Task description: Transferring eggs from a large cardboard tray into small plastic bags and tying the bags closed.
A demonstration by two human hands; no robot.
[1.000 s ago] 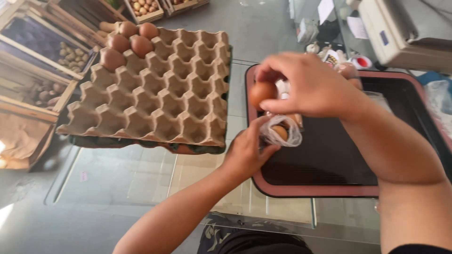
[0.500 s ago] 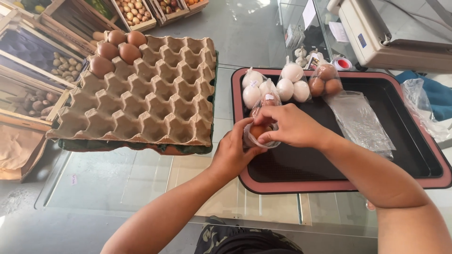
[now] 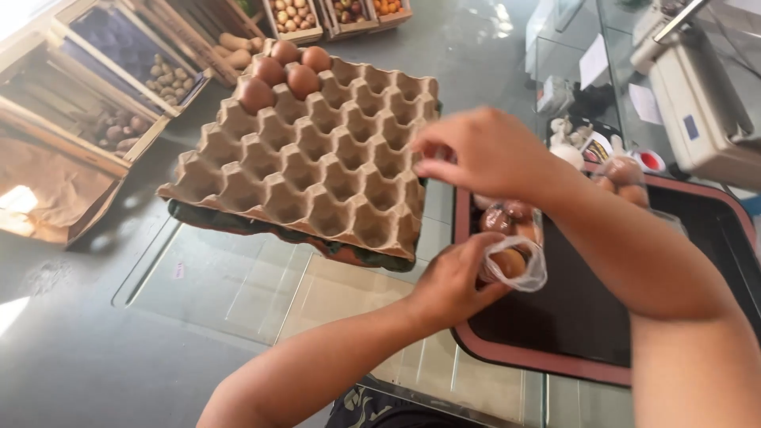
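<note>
While left hand [image 3: 456, 281] pinches clear bag [image 3: 515, 257] holding about three brown eggs at tray's [image 3: 507, 357] left edge, right hand [image 3: 483, 154] hovers above, fingertips pressed together; four eggs [image 3: 285, 71] in carton's [image 3: 317, 158] far corner.

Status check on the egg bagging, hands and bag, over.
Left hand gripping the clear plastic bag, brown eggs inside. Right hand raised above the bag, fingers pinched, contents unclear. Cardboard egg tray close alongside; nothing blocking.

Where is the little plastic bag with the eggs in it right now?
In the head view, the plastic bag sits right of centre, held in the left hand over the black tray, just below the right hand.
</note>
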